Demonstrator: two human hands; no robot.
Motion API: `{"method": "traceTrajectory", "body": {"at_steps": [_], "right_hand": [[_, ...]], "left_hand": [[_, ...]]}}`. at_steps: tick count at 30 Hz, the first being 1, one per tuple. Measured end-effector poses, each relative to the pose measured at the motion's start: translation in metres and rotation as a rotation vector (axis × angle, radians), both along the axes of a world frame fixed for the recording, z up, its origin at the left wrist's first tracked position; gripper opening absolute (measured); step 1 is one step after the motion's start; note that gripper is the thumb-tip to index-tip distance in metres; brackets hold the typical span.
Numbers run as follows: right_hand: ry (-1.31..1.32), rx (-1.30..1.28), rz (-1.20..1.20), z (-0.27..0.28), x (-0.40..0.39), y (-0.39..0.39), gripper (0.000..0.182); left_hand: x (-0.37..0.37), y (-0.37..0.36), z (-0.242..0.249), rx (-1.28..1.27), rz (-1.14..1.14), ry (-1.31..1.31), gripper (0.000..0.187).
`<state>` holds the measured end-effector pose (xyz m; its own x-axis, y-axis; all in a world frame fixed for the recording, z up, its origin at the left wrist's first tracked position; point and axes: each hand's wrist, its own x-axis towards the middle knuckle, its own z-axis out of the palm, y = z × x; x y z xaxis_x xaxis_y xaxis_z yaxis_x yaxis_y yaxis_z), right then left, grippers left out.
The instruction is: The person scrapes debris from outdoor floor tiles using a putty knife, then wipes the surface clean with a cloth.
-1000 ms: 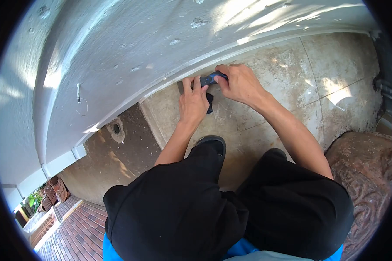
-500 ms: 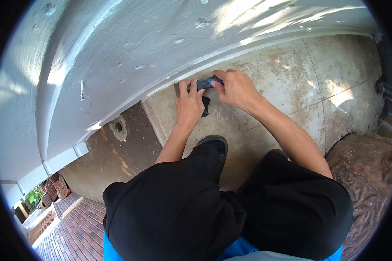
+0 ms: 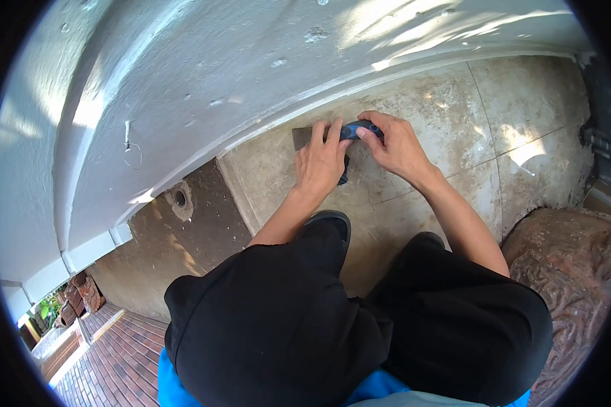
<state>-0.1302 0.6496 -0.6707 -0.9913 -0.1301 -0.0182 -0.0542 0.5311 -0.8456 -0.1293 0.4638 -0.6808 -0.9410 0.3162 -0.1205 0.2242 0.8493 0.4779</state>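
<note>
Shifted towards three o'clock, the blue-and-black-handled scraper with a flat grey blade [image 3: 303, 138], apparently light and stiff, sits near twelve o'clock, best held by its handle [image 3: 351, 131], where the right hand [image 3: 402, 150] curls closed, the left hand [image 3: 319, 166] clasping its middle, fingers slightly parted.

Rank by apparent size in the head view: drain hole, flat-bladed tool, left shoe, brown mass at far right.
1. Brown mass, clearly largest
2. Flat-bladed tool and left shoe: both partly hidden, too close to rank
3. Drain hole, smallest
</note>
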Motion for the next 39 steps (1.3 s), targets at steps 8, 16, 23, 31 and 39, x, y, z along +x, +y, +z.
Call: {"method": "traceTrajectory", "body": {"at_steps": [8,16,23,31,39], "right_hand": [[-0.088,-0.12,0.03,0.011,0.004,-0.022,0.039],[-0.204,-0.109,0.037,0.023,0.011,-0.017,0.039],[-0.249,-0.139,0.001,0.017,0.023,-0.015,0.036],[-0.238,-0.105,-0.003,0.02,0.03,-0.01,0.034],[-0.299,-0.128,-0.154,0.017,0.034,0.005,0.026]], "left_hand": [[-0.004,-0.034,-0.006,-0.022,0.064,0.047,0.034],[-0.007,-0.058,-0.007,-0.037,0.046,0.057,0.033],[-0.008,-0.06,-0.006,-0.047,0.06,0.069,0.034],[-0.009,-0.078,-0.01,-0.086,0.126,0.067,0.034],[-0.011,-0.032,-0.005,0.0,-0.08,-0.01,0.033]]}}
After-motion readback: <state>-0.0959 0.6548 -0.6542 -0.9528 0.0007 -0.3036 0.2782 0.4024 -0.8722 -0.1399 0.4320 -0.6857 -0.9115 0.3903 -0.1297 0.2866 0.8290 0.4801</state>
